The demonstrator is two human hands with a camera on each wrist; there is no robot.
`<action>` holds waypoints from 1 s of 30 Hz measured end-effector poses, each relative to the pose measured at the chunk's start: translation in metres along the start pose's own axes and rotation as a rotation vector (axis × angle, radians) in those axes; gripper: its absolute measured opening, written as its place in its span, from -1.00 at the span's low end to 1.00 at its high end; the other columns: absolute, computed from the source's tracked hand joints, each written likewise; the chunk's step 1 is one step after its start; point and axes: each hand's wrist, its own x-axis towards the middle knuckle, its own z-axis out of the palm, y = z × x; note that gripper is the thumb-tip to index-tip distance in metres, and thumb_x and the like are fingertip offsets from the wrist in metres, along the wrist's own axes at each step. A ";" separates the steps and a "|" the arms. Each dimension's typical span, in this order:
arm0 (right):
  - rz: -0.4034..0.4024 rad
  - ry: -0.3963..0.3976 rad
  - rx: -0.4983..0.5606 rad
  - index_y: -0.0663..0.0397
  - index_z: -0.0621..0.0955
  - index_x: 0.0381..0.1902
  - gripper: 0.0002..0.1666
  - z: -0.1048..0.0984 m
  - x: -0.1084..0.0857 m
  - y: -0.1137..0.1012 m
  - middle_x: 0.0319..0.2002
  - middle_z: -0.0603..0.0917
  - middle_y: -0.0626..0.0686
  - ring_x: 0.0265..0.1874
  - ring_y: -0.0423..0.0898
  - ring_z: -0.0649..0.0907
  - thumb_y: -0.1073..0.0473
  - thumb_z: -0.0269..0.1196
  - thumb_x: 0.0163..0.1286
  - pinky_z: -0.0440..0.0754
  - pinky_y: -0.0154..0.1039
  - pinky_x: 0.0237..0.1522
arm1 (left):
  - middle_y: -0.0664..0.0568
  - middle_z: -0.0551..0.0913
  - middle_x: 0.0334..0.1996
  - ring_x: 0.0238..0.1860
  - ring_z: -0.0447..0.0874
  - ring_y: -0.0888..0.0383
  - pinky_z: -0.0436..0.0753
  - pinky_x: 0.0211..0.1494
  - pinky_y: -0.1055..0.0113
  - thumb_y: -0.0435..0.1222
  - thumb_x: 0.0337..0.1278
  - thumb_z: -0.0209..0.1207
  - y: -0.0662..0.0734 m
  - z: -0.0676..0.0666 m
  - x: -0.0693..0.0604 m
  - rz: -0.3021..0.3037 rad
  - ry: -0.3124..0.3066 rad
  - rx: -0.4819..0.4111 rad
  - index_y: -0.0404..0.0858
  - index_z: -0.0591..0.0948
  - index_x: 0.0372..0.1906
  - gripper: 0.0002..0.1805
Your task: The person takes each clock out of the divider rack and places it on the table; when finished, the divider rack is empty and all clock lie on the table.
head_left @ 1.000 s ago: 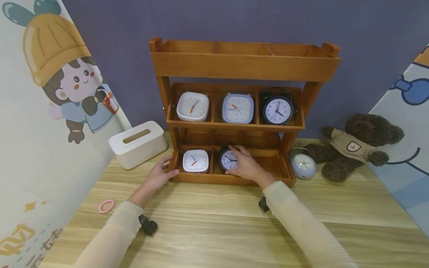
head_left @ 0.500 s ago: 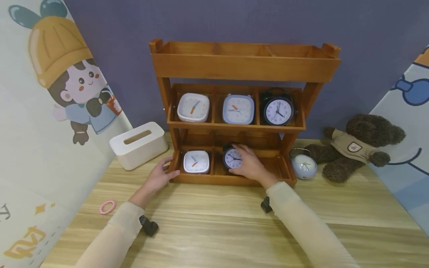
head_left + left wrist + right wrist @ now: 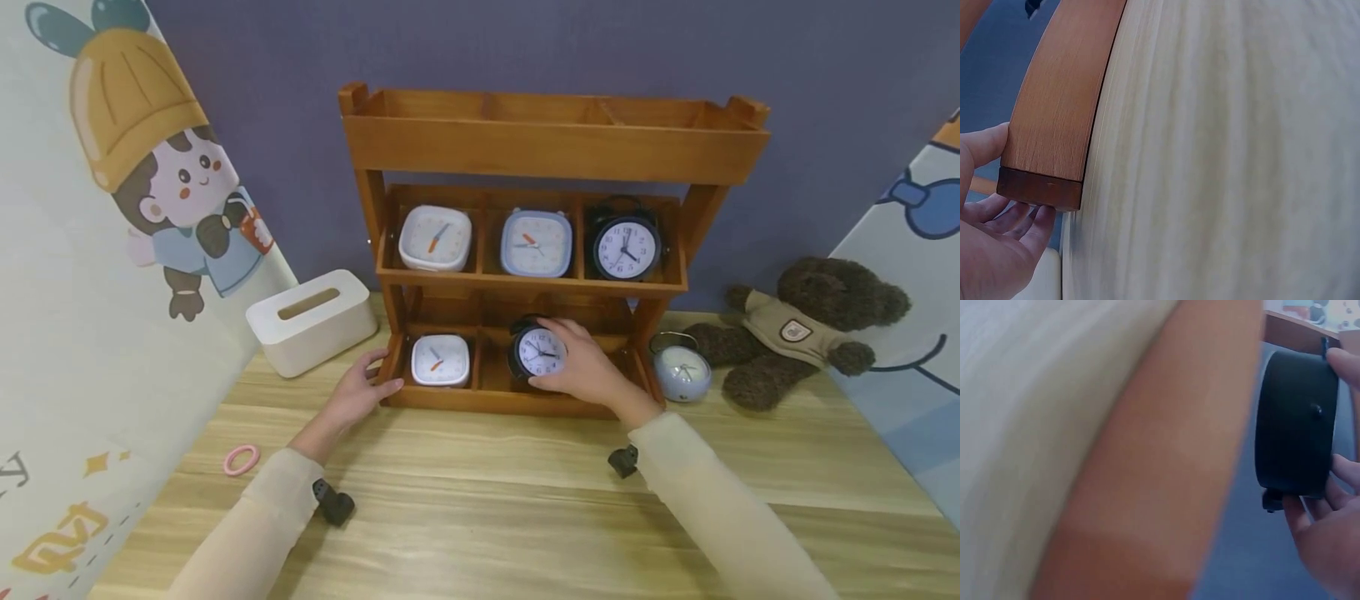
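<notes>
Lower black clock farther right, edge apparently behind right hand

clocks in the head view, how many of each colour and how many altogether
black: 2, held clock and middle-tier right clock
white: 2, middle-tier left clock and bottom-tier left clock
pale blue: 2, middle-tier centre clock and table clock
total: 6 clocks

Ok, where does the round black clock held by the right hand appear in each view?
Head: round black clock, just below and right of centre, in the right hand.
Left wrist: cannot confirm it; only a small dark piece shows, top left.
Right wrist: side-on, at the right.
Shared landmark: brown wooden shelf.
</notes>
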 end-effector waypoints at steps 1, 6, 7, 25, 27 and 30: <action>0.001 -0.002 0.007 0.07 0.32 0.44 0.13 -0.005 -0.003 0.000 0.36 0.26 0.26 0.29 0.23 0.30 -0.01 0.57 -0.07 0.33 0.22 0.20 | -0.48 0.25 0.31 0.32 0.22 -0.35 0.46 0.19 -0.08 -0.42 0.21 0.23 0.000 0.000 0.000 0.001 0.000 0.000 -0.45 0.17 0.42 -0.26; -0.010 -0.015 0.004 0.07 0.32 0.43 0.12 -0.030 -0.023 0.003 0.34 0.30 0.21 0.24 0.24 0.37 0.00 0.58 -0.06 0.38 0.26 0.13 | -0.47 0.23 0.33 0.32 0.21 -0.35 0.44 0.21 -0.08 -0.40 0.22 0.24 0.001 0.000 0.000 0.002 -0.004 0.020 -0.45 0.17 0.42 -0.26; -0.016 -0.017 -0.002 0.08 0.32 0.43 0.12 -0.035 -0.027 0.005 0.33 0.30 0.21 0.23 0.24 0.38 0.00 0.58 -0.06 0.39 0.26 0.12 | -0.47 0.23 0.33 0.32 0.21 -0.35 0.44 0.21 -0.08 -0.40 0.22 0.24 0.001 0.000 0.000 0.001 -0.003 0.021 -0.45 0.18 0.42 -0.26; 0.071 -0.045 -0.084 0.16 0.27 0.45 0.14 -0.101 -0.112 0.064 0.32 0.25 0.35 0.10 0.42 0.41 -0.06 0.56 0.00 0.42 0.39 -0.14 | -0.45 0.19 0.36 0.34 0.19 -0.35 0.59 0.02 0.02 -0.36 0.25 0.23 0.003 -0.002 -0.003 -0.030 -0.012 0.051 -0.40 0.17 0.45 -0.26; 0.067 -0.033 -0.100 0.15 0.27 0.45 0.15 -0.106 -0.120 0.071 0.30 0.27 0.35 0.08 0.42 0.42 -0.04 0.57 -0.02 0.41 0.40 -0.17 | -0.43 0.18 0.37 0.34 0.19 -0.34 0.57 0.04 0.02 -0.36 0.25 0.23 0.003 -0.002 -0.002 -0.028 -0.013 0.055 -0.40 0.17 0.44 -0.26; 0.044 -0.010 -0.111 0.16 0.30 0.43 0.14 -0.113 -0.131 0.081 0.27 0.31 0.34 0.07 0.42 0.42 0.02 0.59 -0.05 0.39 0.42 -0.19 | -0.41 0.17 0.39 0.34 0.20 -0.34 0.55 0.09 -0.03 -0.35 0.25 0.23 0.003 -0.002 -0.002 -0.023 -0.010 0.064 -0.39 0.18 0.44 -0.27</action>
